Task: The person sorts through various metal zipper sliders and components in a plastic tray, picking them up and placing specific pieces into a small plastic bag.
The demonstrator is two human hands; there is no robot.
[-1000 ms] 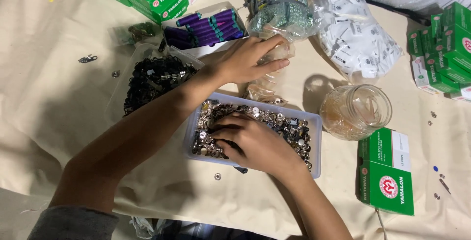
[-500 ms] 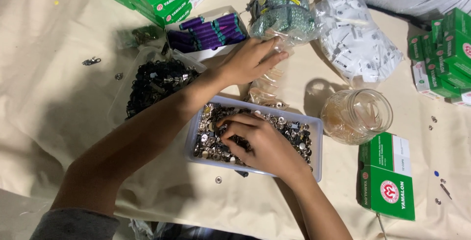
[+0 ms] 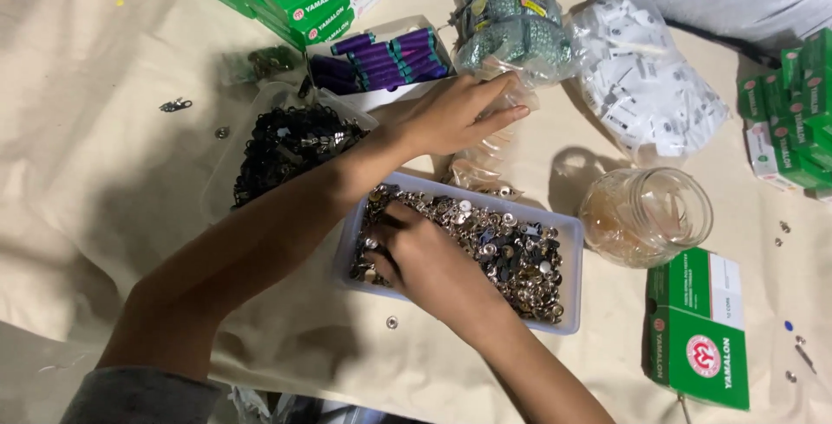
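Digging into the tray (image 3: 568, 242), a shallow pale rectangular one full of small metal snap buttons (image 3: 511, 255) (silver mostly, w/ a few dark ones), the right hand (image 3: 429, 255) lies palm down on the left part of the heap, fingers curled and pressed into the pieces; whether it pinches one I cannot tell, the fingertips are hidden under the hand. The left hand (image 3: 455, 112) reaches across above the tray, fingers stretched and close together, resting on a clear plastic bag (image 3: 485, 155) that lies just behind the tray; it seems to press or hold the bag, not to pinch it. Left of the tray is a heap of dark metal parts (image 3: 290, 147) in another clear bag, and behind it an open box of purple spools (image 3: 386, 56). A glass jar (image 3: 646, 216) stands right of the tray, near but apart; I see no buttons in it for sure. Green boxes (image 3: 698, 333) lie at the front right, more at the back and far right, and a bag of white tags (image 3: 646, 90) behind the jar. As for progress, I judge the sorting is at an early or middle point: the tray is full and mixed, and a few loose pieces lie on the cloth (image 3: 104, 216), e.g. one just before the tray.
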